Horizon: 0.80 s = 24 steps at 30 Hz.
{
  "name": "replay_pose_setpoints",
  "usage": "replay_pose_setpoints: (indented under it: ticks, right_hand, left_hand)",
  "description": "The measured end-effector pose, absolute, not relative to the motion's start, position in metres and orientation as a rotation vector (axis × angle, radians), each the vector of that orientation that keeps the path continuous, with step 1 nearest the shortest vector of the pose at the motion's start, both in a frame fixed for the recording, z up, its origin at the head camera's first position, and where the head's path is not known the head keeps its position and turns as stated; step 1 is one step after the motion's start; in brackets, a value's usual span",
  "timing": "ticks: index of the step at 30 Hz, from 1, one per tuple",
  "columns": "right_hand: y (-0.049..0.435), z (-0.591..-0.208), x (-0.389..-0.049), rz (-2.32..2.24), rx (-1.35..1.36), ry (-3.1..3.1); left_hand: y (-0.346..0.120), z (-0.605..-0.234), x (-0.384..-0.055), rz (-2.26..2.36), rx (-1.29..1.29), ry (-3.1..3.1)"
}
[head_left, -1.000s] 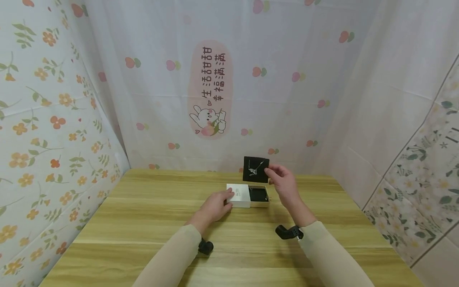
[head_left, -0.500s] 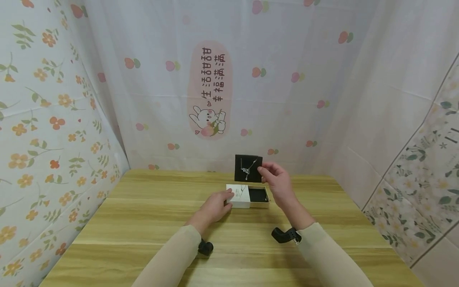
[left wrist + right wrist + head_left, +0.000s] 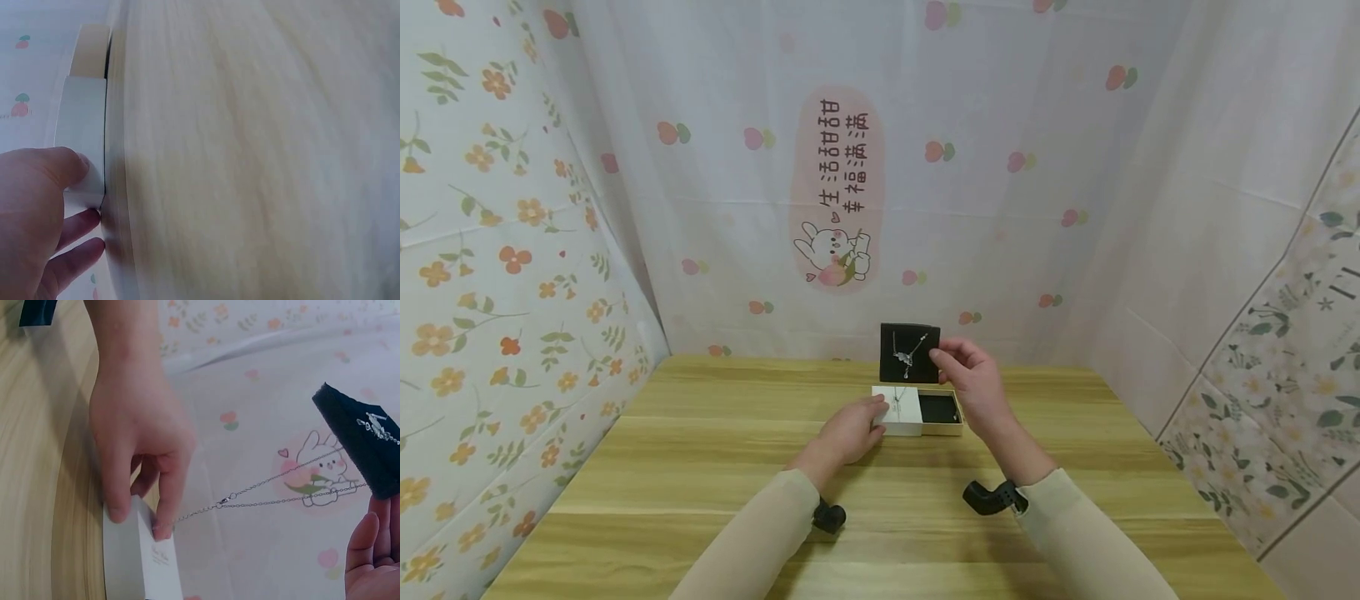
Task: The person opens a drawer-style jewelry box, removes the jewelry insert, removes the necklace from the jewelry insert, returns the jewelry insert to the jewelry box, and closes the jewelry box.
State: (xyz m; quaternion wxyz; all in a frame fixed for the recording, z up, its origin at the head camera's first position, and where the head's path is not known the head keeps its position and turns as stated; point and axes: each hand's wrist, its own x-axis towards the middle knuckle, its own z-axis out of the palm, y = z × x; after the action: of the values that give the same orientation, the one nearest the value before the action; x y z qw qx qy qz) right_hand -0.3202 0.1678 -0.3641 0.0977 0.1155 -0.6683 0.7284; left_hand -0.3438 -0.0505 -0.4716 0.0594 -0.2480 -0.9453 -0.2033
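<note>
My left hand (image 3: 850,429) grips the left end of a small white jewellery box sleeve (image 3: 910,421) lying on the table. Its thumb and fingers (image 3: 76,167) straddle the sleeve in the left wrist view. A gold-edged drawer (image 3: 951,430) with a black inside sticks out of the sleeve's right side. Just above the box, my right hand (image 3: 976,385) pinches a square black pad (image 3: 919,371) by its right edge, holding it upright. On the pad's face is a silver necklace (image 3: 903,358) with a pendant. The loose chain (image 3: 226,500) dangles behind the pad down to the box.
The wood-grain table (image 3: 722,467) ends at a white curtain (image 3: 730,200) with a rabbit print, close behind the box. Floral cloth (image 3: 512,292) lines the left side. Black camera mounts (image 3: 988,497) sit on both wrists.
My right hand has moved left with the black pad, which now hangs over the white sleeve instead of the drawer. The chain shows across the sleeve's top. The left hand has stayed put.
</note>
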Motion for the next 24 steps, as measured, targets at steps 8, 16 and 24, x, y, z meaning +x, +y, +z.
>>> replay_pose_setpoints:
  ticks: [8,16,24]
  right_hand:
    - [0.166,-0.364,-0.320,2.165,0.332,-1.991]
    - [0.164,-0.362,-0.317,2.182,0.355,-1.988]
    - [0.163,-0.362,-0.316,2.173,0.359,-1.998]
  left_hand:
    - [-0.054,-0.476,-0.345,-0.601,-0.802,-2.822]
    - [-0.063,-0.475,-0.343,-0.791,-0.777,-2.804]
    - [-0.071,-0.455,-0.335,-0.936,-0.678,-2.745]
